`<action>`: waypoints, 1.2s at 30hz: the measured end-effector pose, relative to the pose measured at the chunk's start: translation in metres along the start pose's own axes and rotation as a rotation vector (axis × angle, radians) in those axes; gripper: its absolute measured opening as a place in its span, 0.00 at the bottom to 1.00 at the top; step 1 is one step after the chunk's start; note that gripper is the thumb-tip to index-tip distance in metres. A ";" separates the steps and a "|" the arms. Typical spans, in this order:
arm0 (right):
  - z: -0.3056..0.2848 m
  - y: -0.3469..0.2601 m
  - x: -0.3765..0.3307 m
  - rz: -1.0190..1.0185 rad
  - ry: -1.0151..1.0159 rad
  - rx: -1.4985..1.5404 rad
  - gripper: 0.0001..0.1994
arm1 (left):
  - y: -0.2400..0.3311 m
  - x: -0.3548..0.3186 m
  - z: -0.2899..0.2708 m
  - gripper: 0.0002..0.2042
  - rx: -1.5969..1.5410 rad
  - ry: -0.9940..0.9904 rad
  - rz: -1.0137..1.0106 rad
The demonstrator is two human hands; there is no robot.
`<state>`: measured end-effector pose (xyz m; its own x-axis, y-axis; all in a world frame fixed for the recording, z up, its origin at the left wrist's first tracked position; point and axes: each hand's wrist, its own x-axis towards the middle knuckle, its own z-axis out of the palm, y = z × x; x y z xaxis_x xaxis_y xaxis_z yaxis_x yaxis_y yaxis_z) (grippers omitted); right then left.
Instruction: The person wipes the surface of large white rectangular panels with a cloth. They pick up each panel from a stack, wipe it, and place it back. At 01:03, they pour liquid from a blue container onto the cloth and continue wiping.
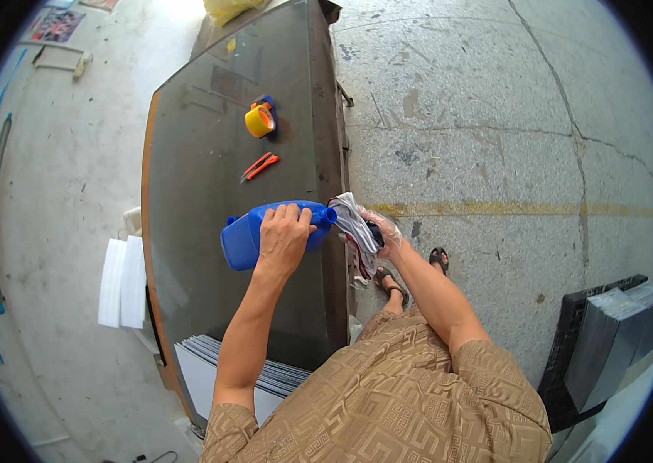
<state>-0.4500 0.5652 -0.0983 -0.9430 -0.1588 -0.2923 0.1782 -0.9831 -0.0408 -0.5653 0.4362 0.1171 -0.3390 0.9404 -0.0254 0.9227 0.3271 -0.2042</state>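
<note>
Table (187, 162): right edge runs just by the mouth of the blue jug (241, 244); dark top stretches off towards cutter (260, 167) and yellow tape (258, 123).
Floor (465, 170): wide grey room, right of that edge.
Left hand (284, 235): clamped on the jug from above, forearm stretched forward, mouth pointing right!
Right hand (389, 236): apart from the left, past the edge, curled round a pale cloth (354, 222); cloth touching mouth? Can't tell.

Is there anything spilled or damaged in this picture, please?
The floor looks damaged: a long dark crack runs through it on the right, with thinner branches. The blue jug is tipped in the left hand, its mouth toward the cloth in the right hand, but I see no clear spill.
</note>
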 end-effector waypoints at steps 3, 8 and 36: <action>0.012 0.002 -0.005 0.085 -0.019 0.066 0.22 | -0.015 -0.009 -0.008 0.13 -0.032 0.048 -0.048; 0.024 0.010 0.002 0.111 -0.152 0.052 0.24 | -0.039 -0.022 -0.017 0.12 -0.060 0.138 -0.110; 0.236 0.016 0.023 0.112 -0.285 -0.018 0.25 | -0.138 -0.195 0.035 0.10 -0.336 0.744 -0.729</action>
<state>-0.5356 0.5248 0.1197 -0.9576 -0.2878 -0.0166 0.2882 -0.9567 -0.0411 -0.6328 0.2047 0.1161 -0.7324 0.2946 0.6139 0.5871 0.7299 0.3501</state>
